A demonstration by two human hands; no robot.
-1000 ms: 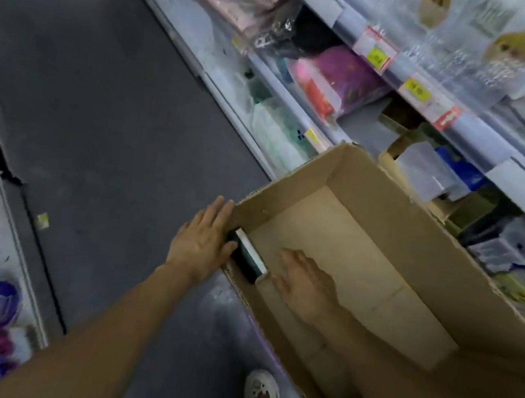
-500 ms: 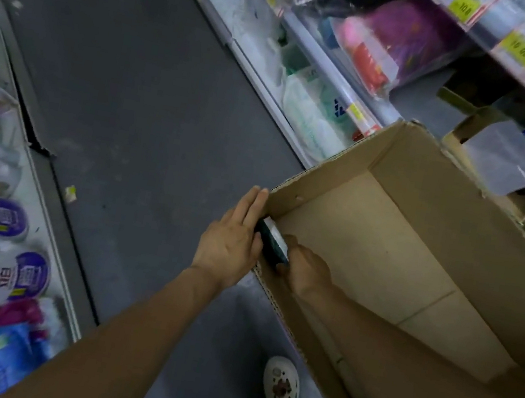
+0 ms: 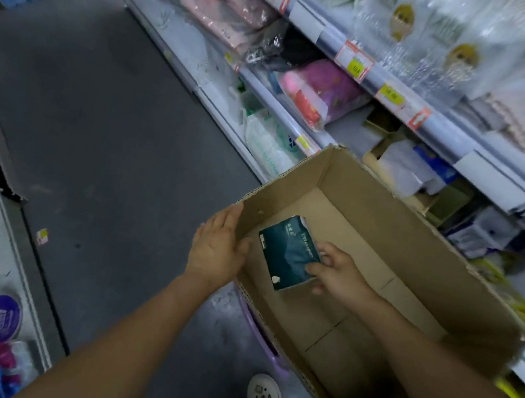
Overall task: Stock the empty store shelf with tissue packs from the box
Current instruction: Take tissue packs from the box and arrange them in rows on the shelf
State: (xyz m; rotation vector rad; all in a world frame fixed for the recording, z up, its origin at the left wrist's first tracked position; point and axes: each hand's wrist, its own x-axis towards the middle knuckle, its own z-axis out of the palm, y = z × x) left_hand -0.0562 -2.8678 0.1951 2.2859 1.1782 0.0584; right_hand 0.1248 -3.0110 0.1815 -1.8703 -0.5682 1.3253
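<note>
Store aisle, right hand (image 3: 340, 274) pinching teal tissue pack (image 3: 288, 252), lettering unreadable

"10" on yellow price tag (image 3: 356, 69)

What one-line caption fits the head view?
Right hand lifts the last teal tissue pack from a cardboard box; left hand steadies it.

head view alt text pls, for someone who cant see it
A person's right hand pinches a dark teal tissue pack inside an otherwise empty-looking cardboard box, while the left hand rests flat against the box's outer wall. The box sits in a store aisle beside shelves of packaged goods with yellow price tags.
</note>
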